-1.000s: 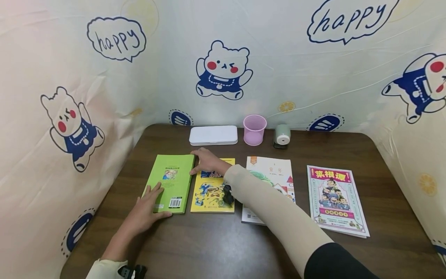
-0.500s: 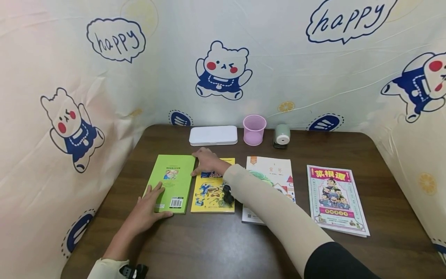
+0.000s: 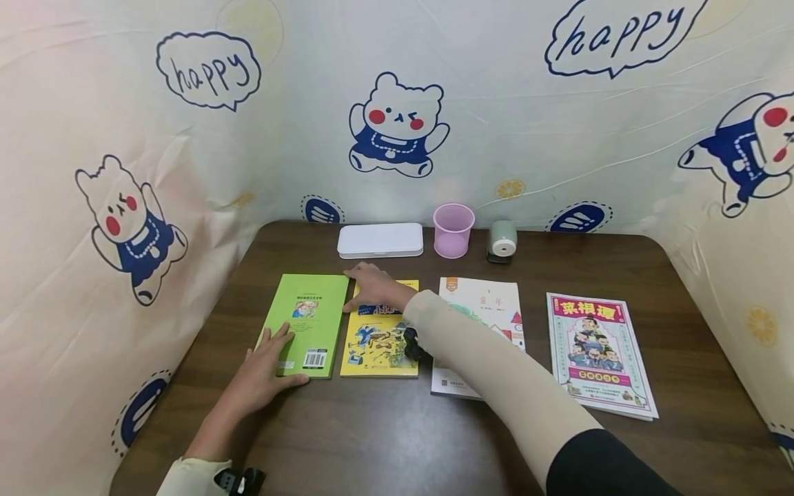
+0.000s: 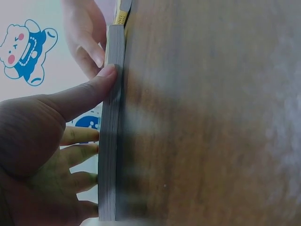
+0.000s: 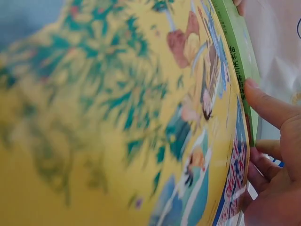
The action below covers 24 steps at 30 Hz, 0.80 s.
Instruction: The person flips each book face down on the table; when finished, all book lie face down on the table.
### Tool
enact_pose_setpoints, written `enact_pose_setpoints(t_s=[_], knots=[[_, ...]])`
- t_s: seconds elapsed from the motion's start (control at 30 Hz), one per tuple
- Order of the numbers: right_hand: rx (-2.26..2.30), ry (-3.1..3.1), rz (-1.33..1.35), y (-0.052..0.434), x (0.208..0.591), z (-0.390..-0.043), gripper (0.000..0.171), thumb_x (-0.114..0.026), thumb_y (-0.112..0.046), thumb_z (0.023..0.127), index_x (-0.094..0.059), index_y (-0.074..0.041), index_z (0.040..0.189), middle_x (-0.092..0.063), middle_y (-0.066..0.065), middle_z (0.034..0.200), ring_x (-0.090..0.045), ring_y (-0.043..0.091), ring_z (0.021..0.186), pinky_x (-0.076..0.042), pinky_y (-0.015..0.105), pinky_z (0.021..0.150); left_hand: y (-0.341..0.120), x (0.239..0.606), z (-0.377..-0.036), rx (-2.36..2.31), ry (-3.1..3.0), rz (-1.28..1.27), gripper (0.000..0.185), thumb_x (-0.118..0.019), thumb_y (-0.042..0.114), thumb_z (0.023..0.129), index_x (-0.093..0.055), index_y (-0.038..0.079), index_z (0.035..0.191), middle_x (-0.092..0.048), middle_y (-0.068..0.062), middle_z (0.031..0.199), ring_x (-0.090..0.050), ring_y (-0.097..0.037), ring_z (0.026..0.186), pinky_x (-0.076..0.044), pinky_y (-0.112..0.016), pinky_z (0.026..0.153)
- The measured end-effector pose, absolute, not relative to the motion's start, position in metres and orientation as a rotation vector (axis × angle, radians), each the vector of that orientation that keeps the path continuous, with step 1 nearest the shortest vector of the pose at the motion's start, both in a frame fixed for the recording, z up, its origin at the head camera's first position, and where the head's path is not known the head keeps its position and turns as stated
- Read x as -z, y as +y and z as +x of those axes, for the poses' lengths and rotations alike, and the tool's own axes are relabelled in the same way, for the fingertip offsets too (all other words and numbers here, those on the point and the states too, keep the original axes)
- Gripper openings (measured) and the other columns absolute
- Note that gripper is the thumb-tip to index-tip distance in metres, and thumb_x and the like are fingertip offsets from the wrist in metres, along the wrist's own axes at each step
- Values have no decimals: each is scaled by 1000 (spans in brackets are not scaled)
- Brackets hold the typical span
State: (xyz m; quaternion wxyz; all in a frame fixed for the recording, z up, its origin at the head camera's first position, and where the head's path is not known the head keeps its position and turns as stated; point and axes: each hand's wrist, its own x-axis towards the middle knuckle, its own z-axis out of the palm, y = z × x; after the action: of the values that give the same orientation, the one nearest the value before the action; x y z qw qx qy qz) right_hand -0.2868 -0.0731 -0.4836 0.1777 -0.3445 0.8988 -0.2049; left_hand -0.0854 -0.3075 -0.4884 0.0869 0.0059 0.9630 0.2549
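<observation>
A green book (image 3: 313, 324) lies flat at the left of the table, with a barcode near its front edge. My left hand (image 3: 260, 368) spreads over its front left corner, fingertips on the cover's left side. In the left wrist view the thumb (image 4: 91, 92) presses the book's page edge (image 4: 110, 132). Reaching across from the right, my right hand (image 3: 377, 288) touches the green book's far right corner. Its thumb (image 5: 268, 103) lies against the spine in the right wrist view. Partly under that hand is a yellow illustrated book (image 3: 372, 344), close beside the green one.
A white book (image 3: 496, 306) lies under the right forearm, and a pink-framed book (image 3: 602, 355) farther right. Along the back stand a white flat case (image 3: 380, 240), a pink cup (image 3: 453, 234) and a small green-and-white device (image 3: 502, 241). A printed cloth (image 3: 496, 138) hangs behind the table.
The green book has shifted very slightly to the right, with my right hand still at its far corner. The right forearm has moved a little right; my left hand stays on the book.
</observation>
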Motion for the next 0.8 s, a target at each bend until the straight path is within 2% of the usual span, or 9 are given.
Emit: enact_pose_setpoints(t_s=[0.27,0.47,0.8], knots=[[662,2484,-966,-59,485,-288,96,-79,-50,89,-30,-16,164,-34,8,163,-37,25,147,-43,38,113,-309,490,-86,-756,2881,32,101,-87,43,81,-36,-3,156,-18,-23,169,-5,-52,154,-7,-82,111],[646,2482,-979,-48,485,-292,95,-79,-50,89,-31,-14,163,-37,10,161,-47,22,135,-47,34,106,-310,490,-86,-766,2879,50,101,-87,43,81,-37,-4,155,-18,-23,169,-5,-53,154,-7,-83,111],[671,2452,-987,-27,481,-293,93,-79,-46,90,-32,-10,162,-38,13,160,-45,25,138,-44,39,112,-308,489,-84,-766,2889,65,99,-86,43,82,-38,-4,154,-20,-24,169,-6,-54,154,-8,-83,110]])
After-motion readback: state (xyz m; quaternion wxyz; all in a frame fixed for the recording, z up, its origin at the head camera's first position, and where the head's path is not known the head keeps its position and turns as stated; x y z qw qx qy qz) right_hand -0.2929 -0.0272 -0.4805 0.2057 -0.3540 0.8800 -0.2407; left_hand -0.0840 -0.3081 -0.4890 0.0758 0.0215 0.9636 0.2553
